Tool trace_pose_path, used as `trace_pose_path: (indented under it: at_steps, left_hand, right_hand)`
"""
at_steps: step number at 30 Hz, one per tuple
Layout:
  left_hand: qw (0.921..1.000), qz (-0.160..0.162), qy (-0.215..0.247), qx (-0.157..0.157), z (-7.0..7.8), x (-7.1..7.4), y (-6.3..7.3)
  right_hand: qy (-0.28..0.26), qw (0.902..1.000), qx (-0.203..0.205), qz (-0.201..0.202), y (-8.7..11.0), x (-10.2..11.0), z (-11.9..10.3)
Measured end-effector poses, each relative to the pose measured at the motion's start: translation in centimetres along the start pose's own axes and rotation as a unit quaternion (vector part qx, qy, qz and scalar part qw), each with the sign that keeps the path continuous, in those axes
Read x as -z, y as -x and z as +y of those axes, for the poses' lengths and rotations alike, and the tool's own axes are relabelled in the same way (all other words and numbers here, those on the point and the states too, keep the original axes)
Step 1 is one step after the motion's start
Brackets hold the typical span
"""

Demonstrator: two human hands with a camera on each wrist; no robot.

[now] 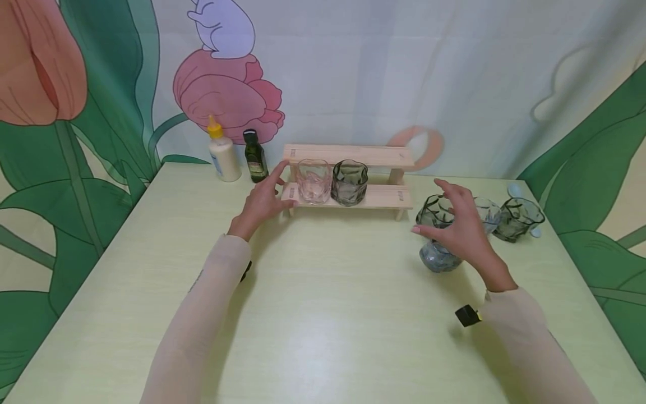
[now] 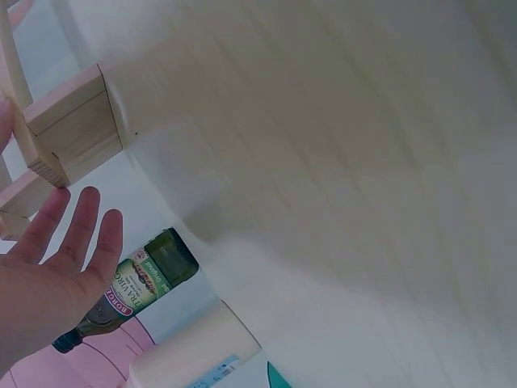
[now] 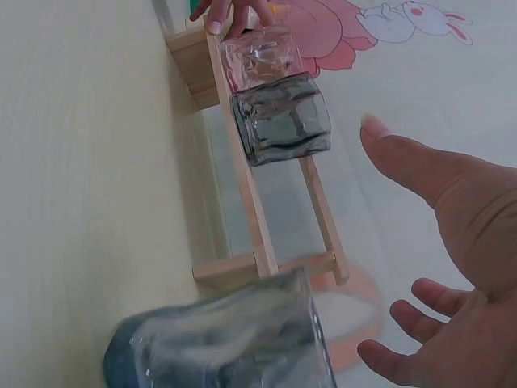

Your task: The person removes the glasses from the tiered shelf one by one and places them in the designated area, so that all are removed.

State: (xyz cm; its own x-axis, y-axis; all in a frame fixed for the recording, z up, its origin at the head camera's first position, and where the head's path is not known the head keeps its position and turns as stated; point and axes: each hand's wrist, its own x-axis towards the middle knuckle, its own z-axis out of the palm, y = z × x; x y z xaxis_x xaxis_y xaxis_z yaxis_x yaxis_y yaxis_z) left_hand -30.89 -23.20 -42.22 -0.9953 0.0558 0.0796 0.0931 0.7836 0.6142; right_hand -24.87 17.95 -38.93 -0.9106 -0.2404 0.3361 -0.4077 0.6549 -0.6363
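Observation:
My left hand [image 1: 259, 203] is at the left end of a two-step wooden rack [image 1: 381, 196], thumb by the lower step and index finger near the upper one. Its other fingers look extended in the left wrist view, one touching the wood [image 2: 85, 133]. On the lower step stand a pink glass [image 1: 314, 184] and, right beside it, a grey glass [image 1: 350, 184]. Over at the right, my right hand [image 1: 466, 233] holds nothing, thumb and fingers spread. Close to it are a blue-grey glass [image 1: 438, 258] and a dark grey glass [image 1: 430, 212], both partly hidden by the hand.
Beyond the right hand stand a clear glass [image 1: 488, 212] and another grey glass [image 1: 520, 220], with small pale round pieces [image 1: 515, 191] behind. Left of the rack are a white bottle with yellow cap [image 1: 225, 160] and a dark green bottle [image 1: 255, 160]. A printed curtain [image 1: 343, 73] hangs behind the table.

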Motion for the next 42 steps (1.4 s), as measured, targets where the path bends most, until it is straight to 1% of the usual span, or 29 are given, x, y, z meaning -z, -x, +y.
trace_pose_path:
  at_steps: [6, 15, 18, 24, 31, 36, 42]
  left_hand:
    - [1.0, 0.0, -0.002, -0.001, 0.0, -0.2, -0.1]
    - [1.0, 0.001, 0.0, -0.003, -0.1, -0.3, -0.3]
    - [1.0, 0.001, 0.003, -0.002, 0.0, -0.2, -0.3]
    - [1.0, -0.003, 0.004, 0.002, 0.1, -0.2, -0.3]
    - [0.9999, -0.005, 0.0, 0.01, -0.1, -0.3, -0.3]
    - [0.9999, -0.005, 0.001, 0.013, -0.2, -0.3, -0.4]
    - [0.9999, -0.004, 0.003, 0.011, -0.3, -0.4, -0.4]
  right_hand:
    - [-0.01, 0.9995, 0.013, -0.027, -2.1, -1.2, -0.7]
    - [-0.014, 0.9971, 0.035, -0.065, -4.8, -2.4, -2.0]
    - [-0.022, 0.996, 0.033, -0.08, -5.6, -2.9, -2.4]
    - [-0.033, 0.9935, 0.015, -0.108, -7.1, -4.4, -3.1]
    - [-0.046, 0.9898, 0.021, -0.133, -8.4, -6.2, -3.6]
    - [-0.032, 0.989, 0.028, -0.141, -9.2, -7.2, -3.8]
    - [-0.029, 0.9901, 0.027, -0.135, -10.0, -8.4, -3.9]
